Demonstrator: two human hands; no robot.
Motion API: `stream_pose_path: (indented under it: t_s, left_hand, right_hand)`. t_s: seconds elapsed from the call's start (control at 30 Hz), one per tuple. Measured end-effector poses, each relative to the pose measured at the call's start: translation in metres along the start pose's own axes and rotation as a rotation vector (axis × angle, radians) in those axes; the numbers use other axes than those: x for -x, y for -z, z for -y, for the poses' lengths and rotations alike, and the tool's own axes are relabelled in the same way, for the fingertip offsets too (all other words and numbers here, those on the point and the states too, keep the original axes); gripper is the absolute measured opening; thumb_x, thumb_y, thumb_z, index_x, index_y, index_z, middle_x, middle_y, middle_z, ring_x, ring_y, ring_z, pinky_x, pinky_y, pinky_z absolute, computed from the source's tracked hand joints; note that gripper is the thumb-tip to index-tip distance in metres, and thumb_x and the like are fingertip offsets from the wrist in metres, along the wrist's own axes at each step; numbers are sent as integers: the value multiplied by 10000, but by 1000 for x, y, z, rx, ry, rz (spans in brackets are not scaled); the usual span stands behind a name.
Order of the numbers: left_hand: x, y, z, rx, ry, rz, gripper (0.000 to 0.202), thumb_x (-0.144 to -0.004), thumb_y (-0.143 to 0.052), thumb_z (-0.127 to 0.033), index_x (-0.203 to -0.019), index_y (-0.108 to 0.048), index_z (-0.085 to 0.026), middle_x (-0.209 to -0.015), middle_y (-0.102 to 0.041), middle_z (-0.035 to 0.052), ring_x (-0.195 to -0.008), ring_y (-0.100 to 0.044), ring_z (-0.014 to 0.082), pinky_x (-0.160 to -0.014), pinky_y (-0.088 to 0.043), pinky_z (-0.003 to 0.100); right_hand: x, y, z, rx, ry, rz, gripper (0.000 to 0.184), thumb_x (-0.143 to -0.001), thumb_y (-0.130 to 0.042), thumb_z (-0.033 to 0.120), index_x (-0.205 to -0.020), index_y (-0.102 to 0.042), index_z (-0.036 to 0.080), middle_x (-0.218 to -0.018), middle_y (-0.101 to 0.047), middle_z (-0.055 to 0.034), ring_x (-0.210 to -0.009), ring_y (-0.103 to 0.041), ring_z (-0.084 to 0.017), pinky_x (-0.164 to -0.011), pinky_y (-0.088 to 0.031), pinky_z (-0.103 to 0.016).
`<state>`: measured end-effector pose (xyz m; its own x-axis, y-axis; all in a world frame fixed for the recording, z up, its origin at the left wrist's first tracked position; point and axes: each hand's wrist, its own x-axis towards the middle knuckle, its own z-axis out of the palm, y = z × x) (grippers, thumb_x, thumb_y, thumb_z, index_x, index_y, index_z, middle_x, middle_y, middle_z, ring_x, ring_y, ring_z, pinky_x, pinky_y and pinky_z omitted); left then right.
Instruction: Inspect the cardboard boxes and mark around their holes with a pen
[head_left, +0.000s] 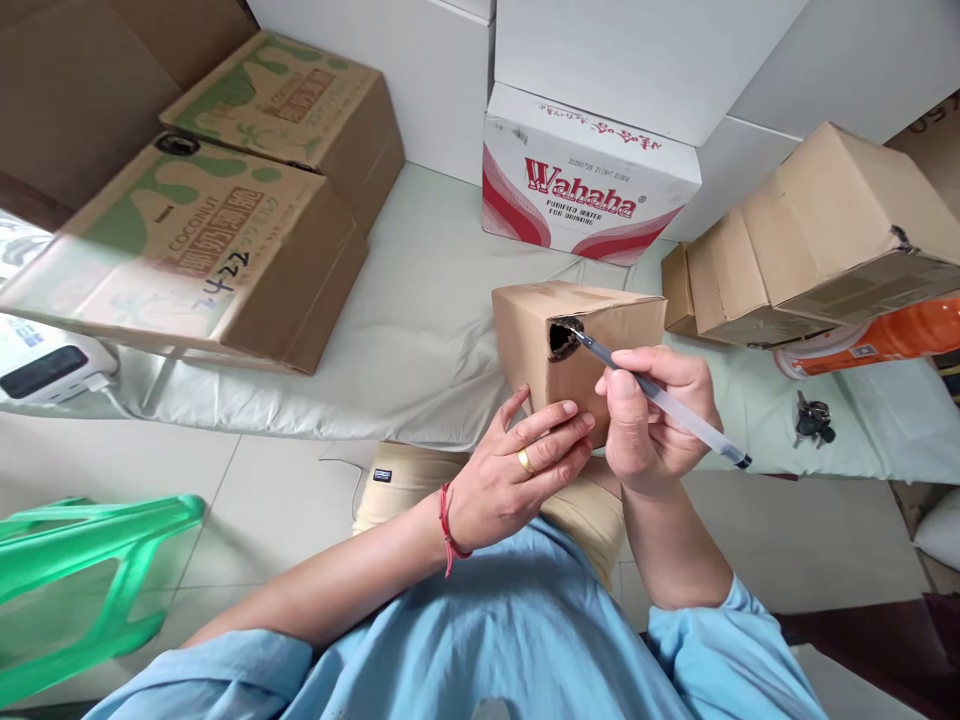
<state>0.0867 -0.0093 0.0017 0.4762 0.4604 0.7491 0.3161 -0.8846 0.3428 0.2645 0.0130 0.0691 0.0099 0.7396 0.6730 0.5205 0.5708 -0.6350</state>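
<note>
A small brown cardboard box (519,335) stands at the near edge of the covered table, close to my lap. At its upper front edge is a dark-rimmed hole (561,342). My right hand (660,415) grips a pen (694,418) with a clear barrel and dark grip, its tip at the right rim of the hole. Flat against the front of the box lies my left hand (517,465), fingers stretched out and steadying it. A ring and a red string bracelet are on that hand and wrist.
Two printed coconut cartons (285,280) stand at the left. Behind the box is a Wahaha water carton (589,185). More brown boxes (817,230), an orange bottle (870,335) and keys (812,418) are at the right. A green stool (112,590) stands on the floor.
</note>
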Motion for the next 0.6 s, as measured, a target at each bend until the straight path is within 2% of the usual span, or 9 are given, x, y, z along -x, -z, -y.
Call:
stream_pose_path:
  t_s: [0.1, 0.3, 0.47, 0.6]
  left_hand:
    - [0, 0, 1, 4, -1, -23, 316, -1098, -535, -85, -1346, -712, -169, -1478, -755, 91, -1647, -445, 200, -1440, -246, 522]
    - [-1, 0, 1, 2, -4, -34, 321, -1084, -555, -76, -1346, -714, -171, -1429, -781, 92, -1622, -483, 204, -1432, -268, 519]
    - [0, 0, 2, 8, 3, -22, 405, -1047, -524, -14, -1396, -688, -139, -1418, -785, 110, -1570, -549, 203, -1409, -317, 483]
    - [2, 0, 2, 6, 20, -14, 480, -1043, -496, -7, -1475, -639, -161, -1415, -787, 109, -1552, -571, 200, -1387, -355, 472]
  right_hand:
    - [-4, -6, 0, -15, 48, -57, 155, -1079, -649, 281, -1226, -684, 316, -796, -679, 16, -629, -665, -180, -523, -517, -338]
    - [-8, -12, 1, 17, 80, -62, 159, -1075, -657, 254, -1227, -697, 278, -868, -729, 23, -633, -669, -129, -540, -523, -278]
    - [-5, -13, -3, 58, 49, -123, 117, -1088, -637, 309, -1171, -696, 251, -821, -710, 27, -610, -648, -122, -551, -528, -272]
    - [-2, -15, -7, 26, 14, -181, 135, -1077, -654, 332, -1166, -692, 238, -833, -714, 20, -628, -656, -119, -569, -533, -266]
